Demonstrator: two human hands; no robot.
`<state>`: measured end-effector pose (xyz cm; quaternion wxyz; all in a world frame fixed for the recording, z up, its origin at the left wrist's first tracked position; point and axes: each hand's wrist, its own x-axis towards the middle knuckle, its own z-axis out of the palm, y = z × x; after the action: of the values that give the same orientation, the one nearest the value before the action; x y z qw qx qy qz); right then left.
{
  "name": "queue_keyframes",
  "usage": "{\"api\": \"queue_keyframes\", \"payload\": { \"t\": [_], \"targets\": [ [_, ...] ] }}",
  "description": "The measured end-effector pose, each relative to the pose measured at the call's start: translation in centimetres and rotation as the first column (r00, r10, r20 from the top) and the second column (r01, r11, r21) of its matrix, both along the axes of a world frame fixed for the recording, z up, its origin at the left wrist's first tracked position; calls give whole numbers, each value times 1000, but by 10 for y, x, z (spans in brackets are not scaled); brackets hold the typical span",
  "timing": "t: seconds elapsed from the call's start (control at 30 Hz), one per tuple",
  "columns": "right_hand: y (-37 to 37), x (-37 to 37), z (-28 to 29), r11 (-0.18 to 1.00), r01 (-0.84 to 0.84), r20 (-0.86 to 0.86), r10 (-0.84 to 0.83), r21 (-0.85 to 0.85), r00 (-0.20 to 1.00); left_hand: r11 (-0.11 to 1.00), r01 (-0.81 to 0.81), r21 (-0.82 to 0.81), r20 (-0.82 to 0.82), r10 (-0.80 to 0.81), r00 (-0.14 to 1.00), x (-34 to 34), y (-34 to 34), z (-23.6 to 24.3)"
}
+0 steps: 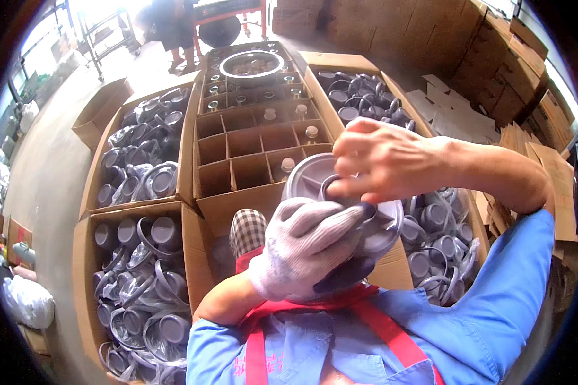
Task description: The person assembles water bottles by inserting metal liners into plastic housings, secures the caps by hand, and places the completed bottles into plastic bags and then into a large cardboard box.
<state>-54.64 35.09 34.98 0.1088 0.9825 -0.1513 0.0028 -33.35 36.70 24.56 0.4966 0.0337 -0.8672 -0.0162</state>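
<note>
In front of my chest, my left hand (311,247), in a whitish knit glove with dark patches, is closed around a round grey plastic part (309,173) with a broad rim and ribs inside, like a jug lid. My bare right hand (372,160) bends over its top, fingers curled and pressed at a small raised ring in its middle. The fingertips are partly hidden, so whether they pinch a separate small piece cannot be seen. More of the part's grey rim shows to the right of the glove.
Beyond my hands stands a divided carton (237,154) with several capped bottles in its cells; a round metal basin (252,64) rests farther back. Cartons of grey handled lids (164,232) flank me on both sides. Flattened cardboard (449,102) lies at right. Another person (170,29) stands far off.
</note>
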Motion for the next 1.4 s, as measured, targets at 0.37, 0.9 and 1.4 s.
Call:
{"api": "queue_keyframes", "payload": {
  "t": [0.37,0.9,1.4],
  "targets": [
    [-21,-8,-14,915,-342,0,350,-213,937,969,222,111,-62,-216,974,12,-16,-2],
    [-12,-49,-99,946,250,599,-323,205,733,938,-213,273,-132,255,958,88,-70,-57],
    [-152,-143,-162,745,-220,706,-667,630,-236,865,-165,474,-309,339,888,98,-42,-39]
  ]
}}
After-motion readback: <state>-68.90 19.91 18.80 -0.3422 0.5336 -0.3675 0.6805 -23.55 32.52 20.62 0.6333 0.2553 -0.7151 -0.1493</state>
